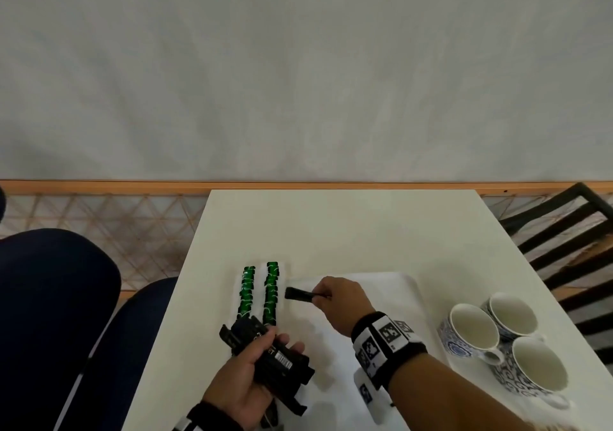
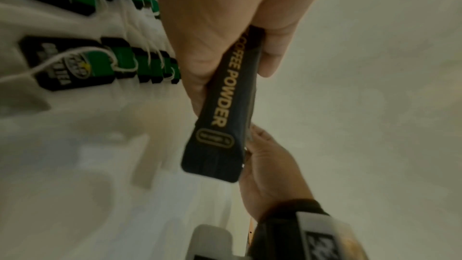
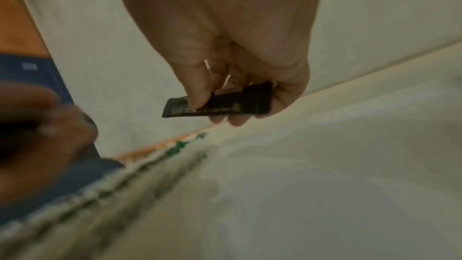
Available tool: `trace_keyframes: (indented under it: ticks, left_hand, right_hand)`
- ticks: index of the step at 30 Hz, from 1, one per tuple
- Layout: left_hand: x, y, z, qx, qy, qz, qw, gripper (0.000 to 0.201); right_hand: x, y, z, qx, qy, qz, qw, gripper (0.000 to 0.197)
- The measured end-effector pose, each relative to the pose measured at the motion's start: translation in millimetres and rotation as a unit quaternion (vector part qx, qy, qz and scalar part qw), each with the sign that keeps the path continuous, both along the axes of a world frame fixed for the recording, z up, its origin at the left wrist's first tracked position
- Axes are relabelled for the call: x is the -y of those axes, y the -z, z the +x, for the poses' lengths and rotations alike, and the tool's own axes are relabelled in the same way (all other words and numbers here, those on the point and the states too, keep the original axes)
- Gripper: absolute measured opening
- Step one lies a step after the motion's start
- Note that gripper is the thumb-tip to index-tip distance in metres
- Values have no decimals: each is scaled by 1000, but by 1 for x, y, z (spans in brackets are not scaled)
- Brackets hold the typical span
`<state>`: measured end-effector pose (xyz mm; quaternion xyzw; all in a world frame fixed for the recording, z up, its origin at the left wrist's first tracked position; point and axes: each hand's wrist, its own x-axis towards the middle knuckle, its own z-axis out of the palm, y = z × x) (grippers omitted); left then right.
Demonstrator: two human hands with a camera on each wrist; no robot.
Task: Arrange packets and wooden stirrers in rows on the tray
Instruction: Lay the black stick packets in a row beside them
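Two rows of green tea bags lie on the left part of the white tray. My left hand grips a bundle of black coffee powder packets above the tray's near left corner. My right hand pinches a single black coffee packet just right of the tea bag rows, a little above the tray. No wooden stirrers show in any view.
The tray sits on a white table. Three blue-patterned cups stand at the right near the table edge. A black chair is at the far right. My blue-clad knees are left of the table.
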<state>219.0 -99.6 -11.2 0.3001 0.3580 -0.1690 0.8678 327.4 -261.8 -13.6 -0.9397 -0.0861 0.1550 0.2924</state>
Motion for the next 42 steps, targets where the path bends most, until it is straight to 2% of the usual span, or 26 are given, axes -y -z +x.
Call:
trace_keyframes:
  ticks: [3, 7, 10, 14, 18, 27, 33, 39, 42]
  left_hand:
    - [-7, -3, 1, 4, -6, 5, 1000, 15]
    - [-10, -7, 3, 9, -15, 6, 1000, 11]
    - [-10, -12, 2, 15, -9, 9, 1000, 12]
    - [-8, -13, 0, 14, -5, 18, 1000, 20]
    - [-9, -9, 2, 1, -9, 12, 1000, 9]
    - [-11, -8, 4, 9, -13, -7, 1000, 22]
    - [-13, -4, 4, 16, -1, -5, 1000, 23]
    - [-15, -1, 5, 11, -4, -8, 1000, 12]
    - [-14, 1, 4, 11, -4, -4, 1000, 18]
  right_hand:
    - [-2, 16, 13, 73, -24, -130, 988, 20]
    - [-9, 32, 22, 125, -76, -169, 975, 18]
    - [-12, 38, 24, 105, -94, -168, 976, 24]
    - [-11, 41, 26, 115, -78, -144, 980, 23]
    - [-11, 44, 33, 136, -45, -131, 981, 27]
    - [-18, 37, 52, 78, -103, -217, 968, 23]
    - [-16, 38, 54, 130, -76, -190, 970, 12]
    - [-19, 39, 56, 140, -80, -187, 969, 16]
    - [-20, 39, 57, 139, -83, -190, 968, 17]
